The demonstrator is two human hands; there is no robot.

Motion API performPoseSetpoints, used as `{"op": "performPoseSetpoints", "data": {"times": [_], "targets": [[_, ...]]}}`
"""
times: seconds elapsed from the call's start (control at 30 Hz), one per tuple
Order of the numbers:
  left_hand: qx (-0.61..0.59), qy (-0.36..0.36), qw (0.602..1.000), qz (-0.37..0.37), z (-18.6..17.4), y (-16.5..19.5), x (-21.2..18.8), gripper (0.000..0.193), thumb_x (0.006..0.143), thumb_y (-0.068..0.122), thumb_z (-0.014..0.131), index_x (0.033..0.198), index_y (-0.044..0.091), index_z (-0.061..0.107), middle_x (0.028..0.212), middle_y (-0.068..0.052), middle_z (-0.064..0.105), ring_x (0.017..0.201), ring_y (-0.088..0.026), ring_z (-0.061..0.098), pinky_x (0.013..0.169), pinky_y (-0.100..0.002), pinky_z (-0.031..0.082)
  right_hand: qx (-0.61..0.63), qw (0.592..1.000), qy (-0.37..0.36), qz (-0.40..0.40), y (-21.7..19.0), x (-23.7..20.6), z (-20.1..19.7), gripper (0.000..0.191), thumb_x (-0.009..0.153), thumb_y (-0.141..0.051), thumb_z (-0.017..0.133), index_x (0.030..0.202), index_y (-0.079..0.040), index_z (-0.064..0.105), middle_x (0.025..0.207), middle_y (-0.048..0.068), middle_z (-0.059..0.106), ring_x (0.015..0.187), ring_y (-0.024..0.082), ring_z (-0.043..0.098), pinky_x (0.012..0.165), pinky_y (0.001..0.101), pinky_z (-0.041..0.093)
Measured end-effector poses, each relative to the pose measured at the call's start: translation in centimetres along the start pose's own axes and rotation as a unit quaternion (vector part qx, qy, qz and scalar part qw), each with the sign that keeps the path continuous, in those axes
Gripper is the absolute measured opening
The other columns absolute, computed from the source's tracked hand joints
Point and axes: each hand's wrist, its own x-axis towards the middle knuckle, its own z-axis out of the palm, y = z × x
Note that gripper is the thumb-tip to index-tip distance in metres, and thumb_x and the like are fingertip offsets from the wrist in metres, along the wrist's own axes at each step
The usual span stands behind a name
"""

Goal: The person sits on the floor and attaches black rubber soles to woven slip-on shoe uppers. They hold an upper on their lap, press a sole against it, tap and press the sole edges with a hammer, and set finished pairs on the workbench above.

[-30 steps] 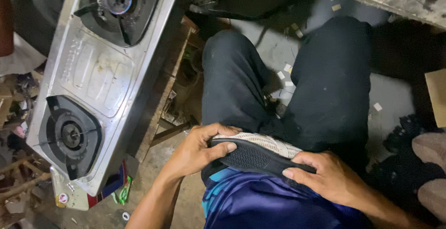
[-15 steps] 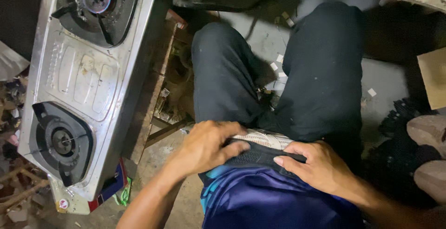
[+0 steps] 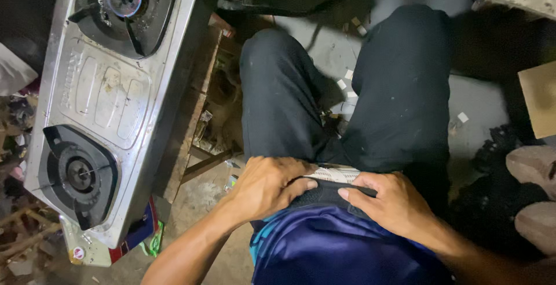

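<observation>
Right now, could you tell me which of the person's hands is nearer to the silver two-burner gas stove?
Left. The left hand rests on the waistband, on the side nearest the silver two-burner gas stove; the right hand grips the waistband farther from it.

round red-white sticker (image 3: 78,253) | stove's near corner | red-green packet (image 3: 152,240) beneath

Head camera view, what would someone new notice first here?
Probably the steel two-burner gas stove lying at the left, with one burner at the top and one lower down. Next, in the lower middle, the left hand and the right hand both grip the waistband of dark trousers, above a blue shirt.
</observation>
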Motion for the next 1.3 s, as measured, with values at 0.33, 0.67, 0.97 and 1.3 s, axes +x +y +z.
{"op": "performPoseSetpoints", "data": {"times": [0.33,0.67,0.97,1.3], "targets": [[-0.144,0.326,0.934,-0.012,3.5,1.7,-0.9,0.027,0.090,0.009,0.072,0.113,-0.003,0.069,0.116,-0.019,0.074,0.104,-0.034,0.075,0.089,-0.037,0.058,0.435,0.842,0.157,-0.277,-1.3,-1.4,-5.2,0.055,0.080,-0.003,0.076,0.131,0.002,0.056,0.117,0.016,0.072,0.105,0.018,0.071,0.090,0.0292,0.058],[-0.045,0.327,0.943,0.053,1.6,0.6,2.6,0.029,0.085,0.007,0.081,0.112,0.002,0.073,0.109,-0.011,0.074,0.097,-0.029,0.072,0.085,-0.035,0.057,0.417,0.823,0.150,-0.355,-1.4,4.5,-4.3,0.027,0.088,0.003,0.074,0.114,0.008,0.065,0.109,0.011,0.068,0.097,0.017,0.071,0.087,0.0301,0.059],[-0.275,0.296,0.914,0.027,-1.0,0.8,8.1,0.026,0.083,0.009,0.083,0.104,-0.002,0.071,0.119,-0.014,0.067,0.093,-0.022,0.071,0.081,-0.030,0.060,0.319,0.868,0.239,-0.297,-3.7,4.4,-5.7,0.029,0.085,-0.003,0.077,0.110,0.003,0.067,0.102,0.006,0.069,0.085,0.010,0.068,0.072,0.0241,0.058],[-0.218,0.280,0.934,0.044,-3.0,-1.2,10.9,0.019,0.089,0.009,0.079,0.093,-0.001,0.063,0.115,-0.012,0.070,0.082,-0.020,0.071,0.068,-0.030,0.060,0.259,0.885,0.309,-0.234,-5.9,6.1,-6.5,0.026,0.083,-0.005,0.078,0.105,0.000,0.065,0.096,0.004,0.068,0.079,0.006,0.067,0.065,0.0218,0.056]]}}
